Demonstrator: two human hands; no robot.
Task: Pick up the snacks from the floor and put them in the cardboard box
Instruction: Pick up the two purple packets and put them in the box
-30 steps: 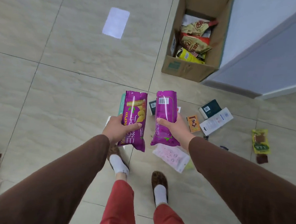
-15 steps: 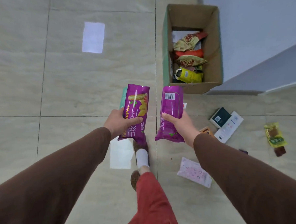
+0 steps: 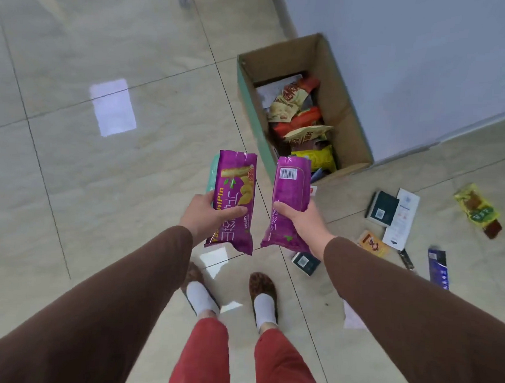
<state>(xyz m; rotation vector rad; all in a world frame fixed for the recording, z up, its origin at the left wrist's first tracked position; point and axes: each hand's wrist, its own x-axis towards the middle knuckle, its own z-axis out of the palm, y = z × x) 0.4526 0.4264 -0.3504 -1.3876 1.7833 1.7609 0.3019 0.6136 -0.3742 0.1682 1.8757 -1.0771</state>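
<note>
Since a moment ago the person has stepped closer to the cardboard box (image 3: 346,108), which now sits right of centre in the upper frame, turned at a slant. Both feet show again at lower centre. The scattered packets (image 3: 396,216) have slid to the right edge.

Prob. home: tiled floor (image 3: 135,53), slippers (image 3: 262,288).

A purple snack pack (image 3: 235,200) in each of two hands, cardboard box (image 3: 347,108) just beyond
</note>
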